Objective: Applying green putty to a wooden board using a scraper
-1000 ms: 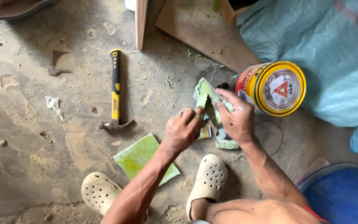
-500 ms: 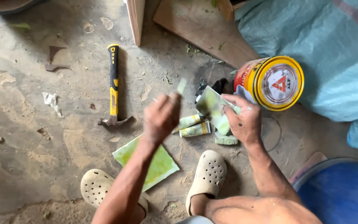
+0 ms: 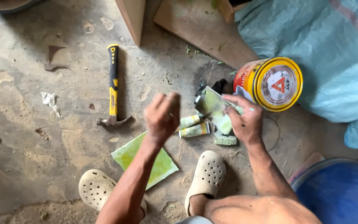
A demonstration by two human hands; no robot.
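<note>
Hammer (image 3: 113,87) lies far left on the floor (image 3: 30,137), untouched. The left hand (image 3: 161,117) has lifted clear of the green-smeared scraper blade (image 3: 214,110) it pinched a second ago; its fingers are loosely curled and empty. The right hand (image 3: 245,120) keeps gripping the blade beside the yellow tin (image 3: 275,84), so the wiping stroke appears finished.
</note>
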